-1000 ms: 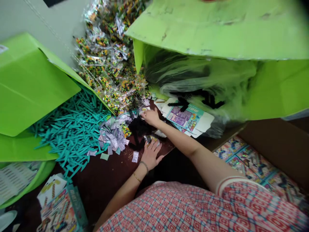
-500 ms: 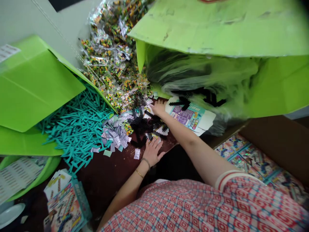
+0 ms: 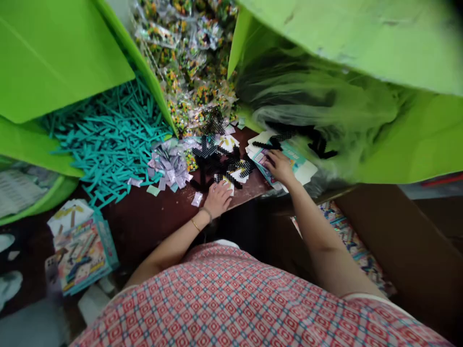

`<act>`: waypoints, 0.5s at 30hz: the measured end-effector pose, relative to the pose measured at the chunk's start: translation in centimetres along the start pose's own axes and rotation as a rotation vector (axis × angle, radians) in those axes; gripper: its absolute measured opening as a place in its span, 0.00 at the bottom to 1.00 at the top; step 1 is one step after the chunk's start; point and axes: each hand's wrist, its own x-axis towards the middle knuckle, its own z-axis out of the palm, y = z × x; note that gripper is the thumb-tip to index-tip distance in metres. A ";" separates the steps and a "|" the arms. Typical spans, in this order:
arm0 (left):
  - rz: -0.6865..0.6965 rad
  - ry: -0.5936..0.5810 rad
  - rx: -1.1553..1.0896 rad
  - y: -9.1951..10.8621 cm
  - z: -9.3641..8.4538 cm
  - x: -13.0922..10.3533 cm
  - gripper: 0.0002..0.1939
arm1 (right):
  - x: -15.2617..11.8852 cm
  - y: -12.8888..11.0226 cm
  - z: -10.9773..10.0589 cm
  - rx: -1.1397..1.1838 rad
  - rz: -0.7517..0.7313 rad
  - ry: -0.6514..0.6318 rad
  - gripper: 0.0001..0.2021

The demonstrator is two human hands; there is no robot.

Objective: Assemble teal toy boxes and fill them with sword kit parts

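Observation:
My left hand (image 3: 218, 198) lies at the table's edge with its fingers stretched out. Its fingertips touch a white printed card (image 3: 227, 185) beside a jumble of black studded plastic pieces (image 3: 219, 161). Over on the right, my right hand (image 3: 281, 167) rests on flattened teal-and-white printed boxes (image 3: 306, 169), fingers extended over a purple printed panel. Whether those fingers grip a box edge is hard to see. Small silvery sachets (image 3: 171, 166) are heaped to the left of the black pieces.
Teal plastic sticks (image 3: 115, 140) spill from a green bin (image 3: 61, 53) on the left. Bags of colourful small pieces (image 3: 195, 77) pile up at the back. A green bin (image 3: 408, 140) with clear plastic stands right. Printed boxes (image 3: 85, 255) sit lower left; an open carton (image 3: 394, 241) is lower right.
My right hand has moved right, from beside the black pieces onto the flattened boxes. My left hand stays near the white card. The camera view has shifted.

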 end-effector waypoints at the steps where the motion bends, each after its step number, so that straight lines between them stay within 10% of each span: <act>1: -0.009 -0.005 -0.009 0.1 -0.2 -0.1 0.17 | -0.8 -0.5 0.4 0.044 -0.112 -0.048 0.27; 3: -0.025 0.004 -0.018 0.2 -0.9 -0.8 0.17 | -2.3 -1.5 0.9 0.051 -0.182 -0.081 0.30; 7: -0.086 0.063 -0.016 0.0 -2.6 -3.8 0.18 | -4.5 -2.0 0.9 -0.130 0.192 0.080 0.43; 15: -0.264 0.167 -0.079 -1.1 -4.5 -10.2 0.16 | -2.5 -6.7 -2.4 -0.220 0.113 0.020 0.14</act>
